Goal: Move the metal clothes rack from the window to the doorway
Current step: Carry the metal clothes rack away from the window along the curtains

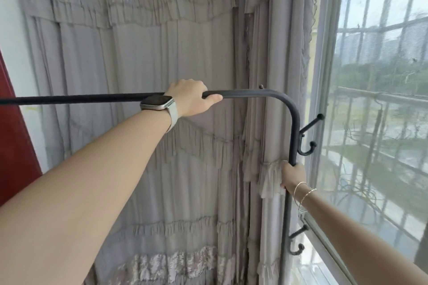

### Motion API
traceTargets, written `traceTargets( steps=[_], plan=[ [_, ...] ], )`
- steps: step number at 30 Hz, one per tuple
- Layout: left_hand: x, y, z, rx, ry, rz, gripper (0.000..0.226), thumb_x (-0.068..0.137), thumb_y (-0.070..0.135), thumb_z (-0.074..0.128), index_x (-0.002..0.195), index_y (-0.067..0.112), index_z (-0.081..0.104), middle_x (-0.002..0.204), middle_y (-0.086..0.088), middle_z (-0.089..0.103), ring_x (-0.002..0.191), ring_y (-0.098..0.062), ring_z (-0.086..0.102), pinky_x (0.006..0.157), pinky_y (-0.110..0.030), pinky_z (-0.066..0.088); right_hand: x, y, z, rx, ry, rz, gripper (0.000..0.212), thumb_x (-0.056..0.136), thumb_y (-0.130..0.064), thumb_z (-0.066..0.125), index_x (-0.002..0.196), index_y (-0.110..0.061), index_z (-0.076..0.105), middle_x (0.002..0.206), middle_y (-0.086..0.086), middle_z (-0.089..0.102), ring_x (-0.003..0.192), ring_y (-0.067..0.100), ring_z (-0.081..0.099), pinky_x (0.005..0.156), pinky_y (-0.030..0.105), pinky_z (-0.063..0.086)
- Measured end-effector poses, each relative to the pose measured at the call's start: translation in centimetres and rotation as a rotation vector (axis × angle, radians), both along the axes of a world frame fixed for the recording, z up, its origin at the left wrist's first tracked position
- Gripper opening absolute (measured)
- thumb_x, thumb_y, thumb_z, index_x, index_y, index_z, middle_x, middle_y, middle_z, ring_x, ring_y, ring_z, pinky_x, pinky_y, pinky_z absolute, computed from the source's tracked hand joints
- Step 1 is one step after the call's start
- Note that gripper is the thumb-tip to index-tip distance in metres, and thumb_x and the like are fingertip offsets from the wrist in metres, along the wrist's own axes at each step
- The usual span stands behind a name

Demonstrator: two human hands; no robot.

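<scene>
The dark metal clothes rack (284, 102) stands in front of grey curtains beside the window. Its top bar runs from the left edge to a rounded corner, then drops as an upright post. My left hand (192, 99), with a watch on the wrist, is closed over the top bar near the corner. My right hand (293, 177), with thin bracelets on the wrist, is wrapped around the upright post below the upper hooks (309, 136). A second pair of hooks (297, 240) sticks out lower on the post.
Grey ruffled curtains (150, 157) hang right behind the rack. The barred window (379, 99) fills the right side, close to the post. A dark red panel (14, 146) shows at the left edge.
</scene>
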State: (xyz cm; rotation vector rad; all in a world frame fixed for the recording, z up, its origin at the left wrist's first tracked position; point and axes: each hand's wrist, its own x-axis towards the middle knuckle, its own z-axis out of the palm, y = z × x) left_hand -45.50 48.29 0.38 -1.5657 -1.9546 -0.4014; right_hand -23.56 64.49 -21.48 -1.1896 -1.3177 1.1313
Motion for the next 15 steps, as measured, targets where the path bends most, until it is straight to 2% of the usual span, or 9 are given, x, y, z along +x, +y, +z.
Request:
traceTargets(
  steps=[3, 9, 12, 15],
  plan=[
    [-1.0, -0.1, 0.2, 0.0, 0.018, 0.016, 0.058, 0.085, 0.068, 0.035, 0.056, 0.019, 0.042, 0.053, 0.002, 0.05, 0.05, -0.018, 0.049, 0.048, -0.029, 0.026, -1.5, 0.8, 0.0, -0.002, -0.008, 0.012, 0.017, 0.084, -0.011, 0.044, 0.068, -0.009, 0.042, 0.057, 0.007, 0.036, 0.046, 0.023, 0.039, 0.032, 0.013, 0.026],
    [-1.7, 1.2, 0.3, -0.013, 0.006, 0.025, 0.057, 0.085, 0.069, 0.034, 0.056, 0.02, 0.041, 0.052, 0.003, 0.048, 0.049, -0.017, 0.047, 0.049, -0.028, 0.025, -2.7, 2.6, 0.1, -0.015, 0.002, -0.021, 0.016, 0.084, -0.012, 0.045, 0.068, -0.009, 0.044, 0.058, 0.008, 0.041, 0.046, 0.024, 0.043, 0.028, 0.014, 0.03],
    [-2.5, 1.7, 0.1, -0.005, 0.012, 0.027, 0.058, 0.085, 0.069, 0.033, 0.056, 0.02, 0.042, 0.052, 0.003, 0.048, 0.049, -0.017, 0.048, 0.049, -0.027, 0.026, -3.4, 3.2, -0.2, -0.01, 0.007, -0.008, 0.019, 0.083, -0.013, 0.046, 0.065, -0.01, 0.044, 0.057, 0.006, 0.041, 0.046, 0.023, 0.042, 0.04, 0.024, 0.038],
    [-3.0, 2.3, 0.1, -0.014, 0.014, 0.027, 0.058, 0.085, 0.069, 0.034, 0.056, 0.02, 0.041, 0.052, 0.003, 0.048, 0.049, -0.017, 0.048, 0.049, -0.028, 0.026, -3.8, 3.8, -0.3, -0.02, 0.011, -0.003, 0.016, 0.082, -0.014, 0.046, 0.067, -0.012, 0.042, 0.06, 0.005, 0.041, 0.05, 0.022, 0.04, 0.051, 0.031, 0.038]
  ],
)
